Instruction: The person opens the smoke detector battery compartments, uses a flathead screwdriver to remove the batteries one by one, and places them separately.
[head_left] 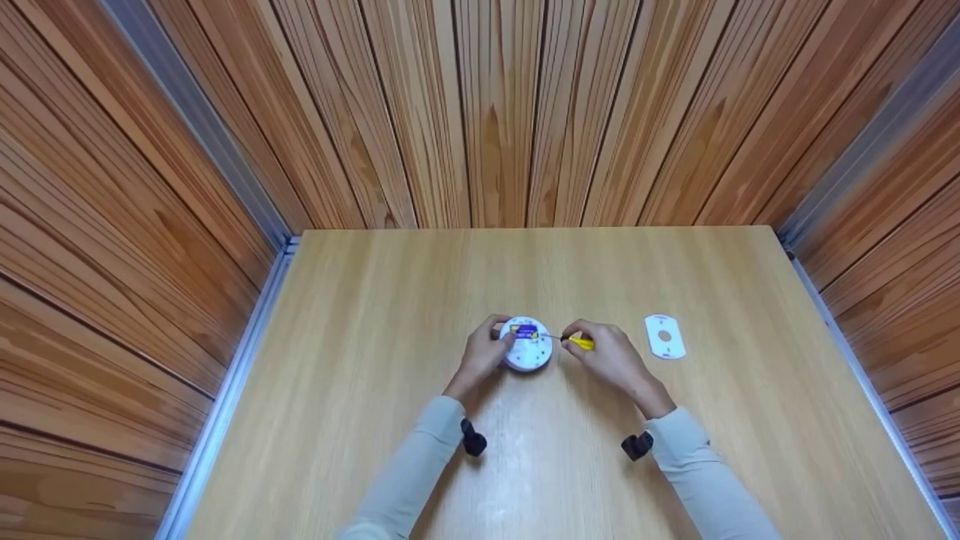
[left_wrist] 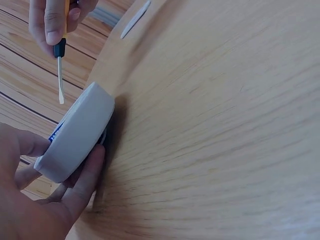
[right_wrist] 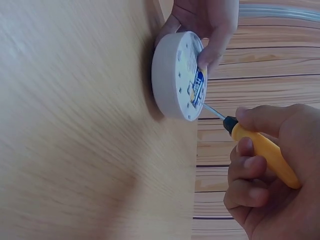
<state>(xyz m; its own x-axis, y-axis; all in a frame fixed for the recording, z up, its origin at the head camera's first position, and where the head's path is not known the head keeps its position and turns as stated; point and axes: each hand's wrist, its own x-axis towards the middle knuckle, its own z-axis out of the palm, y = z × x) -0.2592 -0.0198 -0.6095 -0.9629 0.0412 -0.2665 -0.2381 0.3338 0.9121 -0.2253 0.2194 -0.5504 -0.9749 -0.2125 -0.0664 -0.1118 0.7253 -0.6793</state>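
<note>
My left hand [head_left: 484, 352] grips a round white device [head_left: 528, 355] by its left edge, thumb on the face and fingers beneath. In the left wrist view the device [left_wrist: 82, 135] is tilted just over the table. A blue-and-yellow battery [right_wrist: 198, 84] lies in a recess of its face, beside several small holes. My right hand [head_left: 611, 356] holds a flathead screwdriver [right_wrist: 267, 155] by its yellow handle, fingers curled round it. Its thin metal shaft [right_wrist: 214, 111] points at the device's face, with the tip close by the battery's end in the right wrist view.
A white flat plate [head_left: 677, 337] with a round hole in the middle lies on the table [head_left: 375, 315] to the right of my right hand. Wood-plank walls [head_left: 495, 112] stand behind and on both sides, with metal rails [head_left: 225, 420] along the table's side edges.
</note>
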